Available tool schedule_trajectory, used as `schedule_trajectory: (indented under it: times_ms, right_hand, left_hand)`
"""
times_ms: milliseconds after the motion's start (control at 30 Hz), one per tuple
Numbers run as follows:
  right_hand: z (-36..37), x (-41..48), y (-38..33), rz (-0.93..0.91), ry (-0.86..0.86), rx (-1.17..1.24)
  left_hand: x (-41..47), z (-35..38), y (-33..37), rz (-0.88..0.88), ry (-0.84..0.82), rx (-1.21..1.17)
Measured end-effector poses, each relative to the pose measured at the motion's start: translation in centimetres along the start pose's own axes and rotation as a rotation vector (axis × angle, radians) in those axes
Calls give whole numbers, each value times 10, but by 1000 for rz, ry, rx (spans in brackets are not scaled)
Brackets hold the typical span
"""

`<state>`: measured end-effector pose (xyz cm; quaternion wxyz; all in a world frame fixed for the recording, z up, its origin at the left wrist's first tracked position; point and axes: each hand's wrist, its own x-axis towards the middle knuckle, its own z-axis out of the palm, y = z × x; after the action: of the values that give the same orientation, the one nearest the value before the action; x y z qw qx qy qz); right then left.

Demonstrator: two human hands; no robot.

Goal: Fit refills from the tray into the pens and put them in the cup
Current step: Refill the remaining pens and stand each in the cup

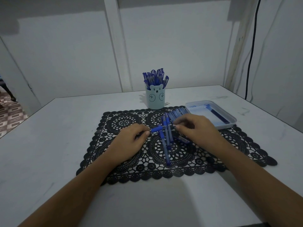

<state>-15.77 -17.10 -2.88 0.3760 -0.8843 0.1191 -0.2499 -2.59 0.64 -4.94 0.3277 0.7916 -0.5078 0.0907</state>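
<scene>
The left hand (pixel 131 138) has its fingers curled, and its thumb and fingertips pinch the blue capped end of a pen (pixel 158 128). The right hand (pixel 195 128) pinches the other end, so the pen lies crosswise between the two hands, just above a black lace mat (pixel 124 122). Under the held pen and running toward 6 o'clock, a few loose pens (pixel 166 143) lie on the mat, overlapping one another. Toward 1 o'clock from the hands a row of more pens (pixel 177 113) lies side by side, reaching up to the tray. The white tray (pixel 226 126) sits at 2 o'clock from the right hand, half on the mat, with dark blue refills (pixel 219 117) along its right side. At 12 o'clock stands the pale green cup (pixel 155 102), drawn with a bear's face and paws and full of upright blue pens (pixel 155 77). Any print on the pens is too small to read. All of it rests on a white tabletop (pixel 57 128).
</scene>
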Motion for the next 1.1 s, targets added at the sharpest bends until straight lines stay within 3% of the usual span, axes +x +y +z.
schedule_trajectory:
  times_ms: [133,467,767,933,1100]
  right_hand:
    - [1,1,1,32,53,120]
    - [1,3,3,4,66,138]
    - [7,0,-1,-30,-45,190]
    - [15,-4,-2,-15,-61,-43]
    - [12,-6,-4,-65,-107,-60]
  left_hand:
    - [0,2,0,19,3,-15]
    - [-1,0,1,12,-2,-32]
    - [-2,1,5,61,-6,-54]
    - [-2,2,7,94,-25,-42]
    - [0,2,5,78,-21,-33]
